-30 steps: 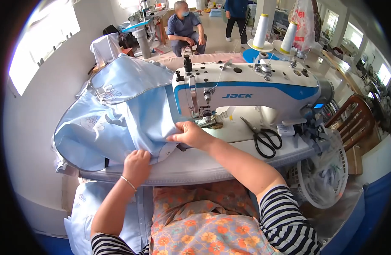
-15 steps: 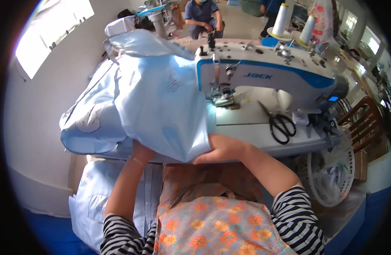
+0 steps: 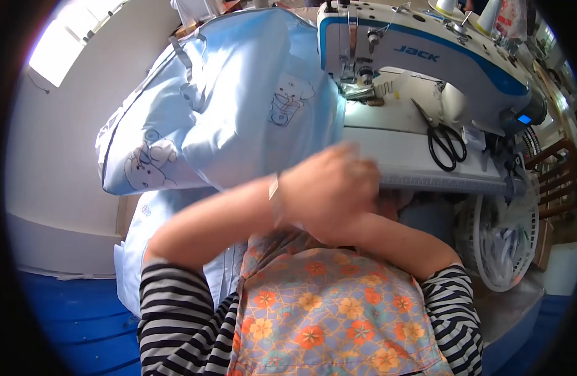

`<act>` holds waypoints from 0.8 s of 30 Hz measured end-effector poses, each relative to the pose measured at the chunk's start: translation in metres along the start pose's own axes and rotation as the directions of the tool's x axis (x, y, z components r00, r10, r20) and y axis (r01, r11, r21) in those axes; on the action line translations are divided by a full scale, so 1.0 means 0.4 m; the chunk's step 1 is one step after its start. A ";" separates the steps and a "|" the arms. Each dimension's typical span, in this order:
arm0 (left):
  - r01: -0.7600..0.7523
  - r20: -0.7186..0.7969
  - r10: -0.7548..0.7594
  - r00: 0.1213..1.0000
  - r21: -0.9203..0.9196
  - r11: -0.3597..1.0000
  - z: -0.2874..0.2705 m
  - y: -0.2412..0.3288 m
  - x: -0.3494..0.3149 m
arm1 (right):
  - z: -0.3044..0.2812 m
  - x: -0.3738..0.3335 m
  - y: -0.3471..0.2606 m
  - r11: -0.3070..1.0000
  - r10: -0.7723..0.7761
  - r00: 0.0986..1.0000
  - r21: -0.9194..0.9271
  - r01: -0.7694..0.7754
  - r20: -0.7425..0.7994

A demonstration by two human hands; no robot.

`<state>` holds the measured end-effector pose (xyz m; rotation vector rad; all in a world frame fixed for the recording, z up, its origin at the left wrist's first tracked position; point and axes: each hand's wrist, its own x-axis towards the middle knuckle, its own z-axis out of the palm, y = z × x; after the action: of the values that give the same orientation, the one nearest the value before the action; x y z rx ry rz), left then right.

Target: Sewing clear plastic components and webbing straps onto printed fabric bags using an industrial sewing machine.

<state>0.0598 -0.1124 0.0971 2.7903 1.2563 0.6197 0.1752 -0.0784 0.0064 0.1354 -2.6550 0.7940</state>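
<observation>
A large light-blue fabric piece [image 3: 238,113] with printed cartoon animals and grey straps lies bunched over the left of the sewing table, its right edge by the needle area of the sewing machine [image 3: 420,53]. My left hand [image 3: 329,188] reaches across in front of the table, smeared by motion, its fingers unclear. Beneath it my right hand [image 3: 343,230] is mostly covered, so its fingers cannot be made out. Neither hand visibly grips the fabric. Black-handled scissors [image 3: 448,147] rest on the table right of the needle.
More light-blue fabric [image 3: 150,219] hangs below the table at left. A white plastic basket [image 3: 479,244] with clear plastic inside stands at lower right, near a brown wooden chair [image 3: 555,166]. White thread cones [image 3: 489,17] stand behind the machine. A wall [image 3: 69,156] closes the left side.
Both hands have left the fabric's lower edge; my left hand has swung right, crossing over my right. The fabric lies differently, with more printed animals showing. The view has tilted downward.
</observation>
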 end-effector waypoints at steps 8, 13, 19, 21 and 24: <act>0.492 0.246 -0.714 0.655 0.578 0.651 -0.046 -0.211 -0.083 | -0.048 -0.121 0.032 0.943 0.177 0.978 0.303 -0.138 -0.105; 0.826 -0.369 -0.746 0.555 0.350 0.442 -0.076 -0.029 -0.255 | -0.047 -0.132 0.044 0.973 0.148 0.969 0.203 -0.108 -0.197; 0.823 -0.591 -0.619 0.517 0.144 0.550 0.021 0.084 -0.364 | -0.046 -0.140 0.069 0.995 0.041 0.997 0.093 -0.034 -0.069; 0.814 -0.622 -0.592 0.513 0.132 0.566 0.025 0.082 -0.370 | -0.041 -0.137 0.076 0.992 0.047 0.994 0.123 -0.034 -0.103; 0.753 -0.648 -0.500 0.575 0.181 0.632 0.006 0.062 -0.358 | -0.044 -0.129 0.089 0.988 0.050 0.988 0.153 -0.028 -0.144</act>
<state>-0.0072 -0.2326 0.0497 2.1059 2.6717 1.2186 0.2218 -0.0396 -0.0172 0.0606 -2.4650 0.9782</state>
